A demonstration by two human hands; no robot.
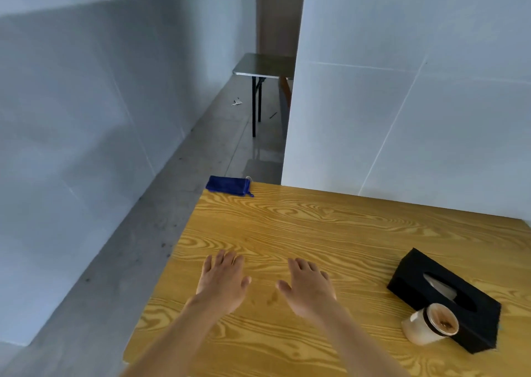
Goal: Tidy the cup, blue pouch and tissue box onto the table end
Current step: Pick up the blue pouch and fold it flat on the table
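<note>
A blue pouch (229, 185) lies at the far left corner of the wooden table (301, 227), partly over the edge. A black tissue box (448, 299) sits at the right, with a tissue showing in its slot. A white cup (431, 323) with a brown-stained inside lies on its side against the box's near end. My left hand (222, 280) and my right hand (309, 286) hover palm-down over the table's middle, fingers spread, holding nothing. Both hands are well apart from all three objects.
A white wall panel (402, 103) stands along the table's far edge on the right. Grey floor (178, 204) runs along the table's left side. A small dark table (264, 66) stands farther back in the passage.
</note>
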